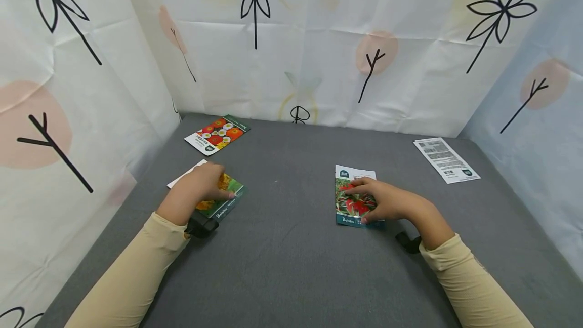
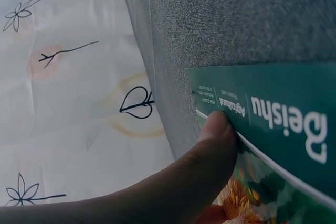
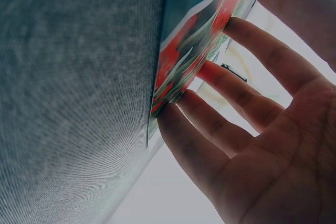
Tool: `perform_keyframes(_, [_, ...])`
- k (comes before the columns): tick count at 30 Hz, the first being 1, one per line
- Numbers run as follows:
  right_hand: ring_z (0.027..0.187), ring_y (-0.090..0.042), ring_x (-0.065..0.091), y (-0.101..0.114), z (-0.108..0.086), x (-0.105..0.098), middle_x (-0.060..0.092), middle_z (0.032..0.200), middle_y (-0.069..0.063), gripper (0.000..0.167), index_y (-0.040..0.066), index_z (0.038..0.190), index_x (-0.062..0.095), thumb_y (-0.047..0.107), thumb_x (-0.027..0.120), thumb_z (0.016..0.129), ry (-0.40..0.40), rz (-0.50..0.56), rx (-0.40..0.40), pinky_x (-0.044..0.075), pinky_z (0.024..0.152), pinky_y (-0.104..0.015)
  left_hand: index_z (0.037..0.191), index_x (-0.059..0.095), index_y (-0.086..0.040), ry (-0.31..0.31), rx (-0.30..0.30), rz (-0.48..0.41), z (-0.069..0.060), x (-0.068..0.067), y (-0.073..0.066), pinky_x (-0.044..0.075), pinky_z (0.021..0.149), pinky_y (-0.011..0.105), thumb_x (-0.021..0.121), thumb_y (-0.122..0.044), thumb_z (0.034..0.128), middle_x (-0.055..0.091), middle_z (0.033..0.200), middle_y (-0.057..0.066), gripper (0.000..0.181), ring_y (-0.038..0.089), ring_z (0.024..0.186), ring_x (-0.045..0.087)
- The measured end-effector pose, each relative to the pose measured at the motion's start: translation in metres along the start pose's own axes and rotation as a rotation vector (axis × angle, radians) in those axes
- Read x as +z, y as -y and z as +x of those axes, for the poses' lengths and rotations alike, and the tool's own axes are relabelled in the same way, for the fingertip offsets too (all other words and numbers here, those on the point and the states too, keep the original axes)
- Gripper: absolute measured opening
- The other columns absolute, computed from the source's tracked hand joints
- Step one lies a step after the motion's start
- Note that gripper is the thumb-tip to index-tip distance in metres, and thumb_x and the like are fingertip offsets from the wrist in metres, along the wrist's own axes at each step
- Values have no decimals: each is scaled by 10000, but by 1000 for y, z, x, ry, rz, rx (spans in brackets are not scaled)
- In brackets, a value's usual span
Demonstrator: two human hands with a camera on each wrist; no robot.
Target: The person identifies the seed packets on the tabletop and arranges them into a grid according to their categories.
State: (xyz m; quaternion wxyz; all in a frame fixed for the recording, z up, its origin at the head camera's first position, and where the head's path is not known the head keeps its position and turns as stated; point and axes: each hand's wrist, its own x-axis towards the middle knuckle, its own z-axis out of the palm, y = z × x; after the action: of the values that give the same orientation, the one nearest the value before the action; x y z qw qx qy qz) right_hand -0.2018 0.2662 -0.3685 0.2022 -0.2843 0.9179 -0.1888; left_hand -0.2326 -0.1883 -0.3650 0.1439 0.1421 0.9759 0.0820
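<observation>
Yellow-flower packet (image 1: 232, 187) was seen near the left edge of the grey surface (image 1: 287, 262), largely covered by the left hand (image 1: 199, 185); thumb (image 2: 212, 142) was laid on its green band (image 2: 244, 85), other fingers mostly hidden, so a grip could not be told. Red-print packet (image 1: 347, 206) was seen right of centre, touched by the right hand (image 1: 392, 201), which was held open, fingers spread, nothing clasped. These two packets were separated by a wide stretch of grey, with more on the near side. Orange-flower packet (image 1: 217, 135) was set by the far-left corner, little room between it and the yellow-flower one. Text-side packet (image 1: 446, 160) was placed near the right edge, well apart. Far edge was bounded by white printed fabric (image 1: 319, 75).
</observation>
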Motion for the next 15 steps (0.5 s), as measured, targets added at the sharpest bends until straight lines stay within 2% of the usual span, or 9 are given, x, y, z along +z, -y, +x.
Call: perform_keyframes(15, [1429, -488, 487, 0, -1, 1, 385, 1638, -274, 698, 69, 1514, 586, 205, 875, 893, -11, -9, 3, 459, 1097, -634, 1279, 645, 64, 9, 12, 10, -1, 0, -6, 558, 877, 486, 847, -440, 893, 682, 1087, 172, 666, 306, 969, 604])
